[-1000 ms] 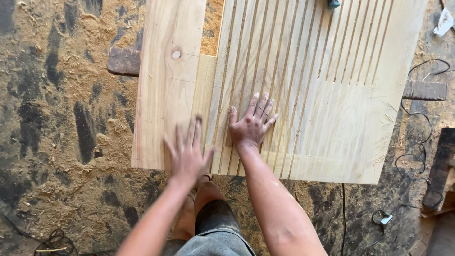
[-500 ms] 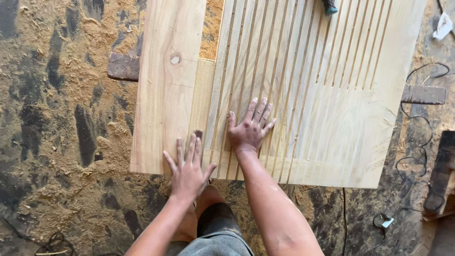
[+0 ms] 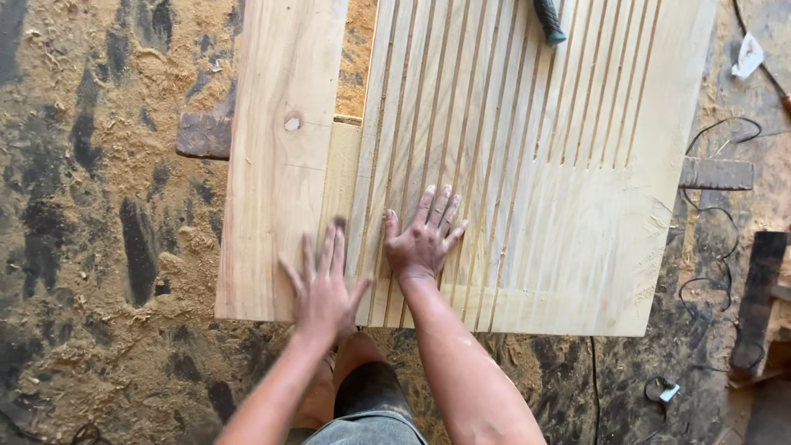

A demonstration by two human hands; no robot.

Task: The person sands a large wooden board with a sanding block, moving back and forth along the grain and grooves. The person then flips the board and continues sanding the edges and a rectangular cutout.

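Observation:
A wide pale wooden panel with several long parallel grooves lies flat over a sawdust-covered floor. A plain plank with a knot lies along its left side, and a narrow strip sits between them. My right hand presses flat on the grooved panel near its front edge, fingers spread. My left hand is open with fingers spread at the front end of the narrow strip, slightly blurred. Neither hand holds anything.
A tool with a dark green handle rests on the panel's far edge. Dark wooden bearers stick out from under the panel on both sides. Black cables trail on the right. My knee is below the panel's front edge.
My left hand has slid toward me along the narrow strip and a little right. My right hand stays flat on the grooved panel.

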